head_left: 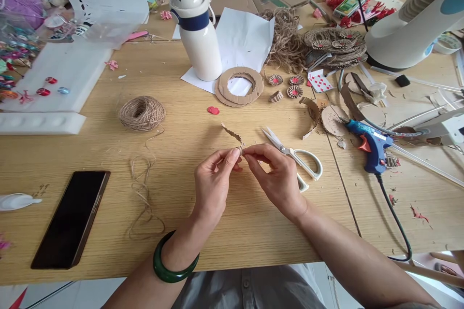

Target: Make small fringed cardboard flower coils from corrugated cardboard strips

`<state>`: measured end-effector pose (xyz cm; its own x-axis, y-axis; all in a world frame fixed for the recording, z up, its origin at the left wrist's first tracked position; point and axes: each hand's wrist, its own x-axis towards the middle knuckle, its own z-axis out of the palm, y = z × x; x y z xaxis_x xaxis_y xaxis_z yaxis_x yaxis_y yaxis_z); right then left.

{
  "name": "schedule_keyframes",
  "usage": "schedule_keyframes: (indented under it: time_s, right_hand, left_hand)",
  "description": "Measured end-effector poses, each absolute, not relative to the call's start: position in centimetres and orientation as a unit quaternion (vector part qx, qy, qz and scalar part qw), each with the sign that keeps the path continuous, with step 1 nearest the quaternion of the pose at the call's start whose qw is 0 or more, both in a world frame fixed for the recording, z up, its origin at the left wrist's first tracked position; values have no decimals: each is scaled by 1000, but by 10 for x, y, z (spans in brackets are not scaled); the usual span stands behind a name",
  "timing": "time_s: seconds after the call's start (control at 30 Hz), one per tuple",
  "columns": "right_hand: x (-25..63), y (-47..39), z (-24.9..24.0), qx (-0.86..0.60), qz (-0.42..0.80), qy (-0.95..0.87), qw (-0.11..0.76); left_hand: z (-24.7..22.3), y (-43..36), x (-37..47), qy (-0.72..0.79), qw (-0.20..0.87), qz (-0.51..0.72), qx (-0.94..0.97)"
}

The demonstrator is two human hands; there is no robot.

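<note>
Three red-centered corrugated-cardboard rosettes (295, 91) appeared finished as the left hand (212, 181) and right hand (281, 178) pinched a corrugated cardboard strip (232, 133) between closed fingertips above the table (181, 178) near the scissors (284, 149), its tail seemingly not yet rolled. Diamond pips marked a playing card (319, 81); no brand was legible.

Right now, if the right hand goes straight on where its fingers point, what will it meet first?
The right hand would likely push into the cardboard strip first, then the left hand holding it; exact depth is unclear.
</note>
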<state>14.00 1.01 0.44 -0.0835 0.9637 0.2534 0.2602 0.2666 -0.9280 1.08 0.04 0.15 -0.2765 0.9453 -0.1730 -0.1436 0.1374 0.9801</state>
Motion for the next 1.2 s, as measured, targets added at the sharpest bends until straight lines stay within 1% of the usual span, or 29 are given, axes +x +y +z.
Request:
schedule_keyframes:
  time_s: [0.23, 0.47, 0.57, 0.67, 0.73, 0.8, 0.93, 1.0, 1.1, 1.2]
  right_hand:
    - [140, 10, 2, -488, 379, -619, 485]
    - [137, 10, -2, -515, 277, -662, 468]
    - [138, 12, -1, -516, 282, -659, 468]
    - [140, 15, 1, -549, 298, -618, 478]
    - [143, 18, 2, -575, 334, -573, 479]
    - [145, 21, 4, -578, 407, -521, 479]
    - [147, 26, 8, -498, 606, -426, 451]
    - [149, 28, 9, -453, 671, -379, 448]
    - [151, 30, 7, -417, 718, -331, 448]
    - [153, 30, 6, -407, 731, -320, 443]
  left_hand:
    - [1, -2, 13, 573, 481, 559, 356]
    - [1, -4, 16, 571, 490, 560, 346]
    - [1, -3, 15, 568, 495, 561, 342]
    - [2, -1, 13, 564, 520, 566, 302]
    - [2, 1, 11, 554, 546, 568, 270]
    - [2, 3, 10, 538, 567, 571, 252]
    - [3, 4, 8, 512, 593, 571, 247]
    - [3, 4, 9, 508, 599, 567, 248]
    - [3, 4, 9, 519, 597, 558, 252]
    - [2, 3, 9, 533, 591, 544, 266]
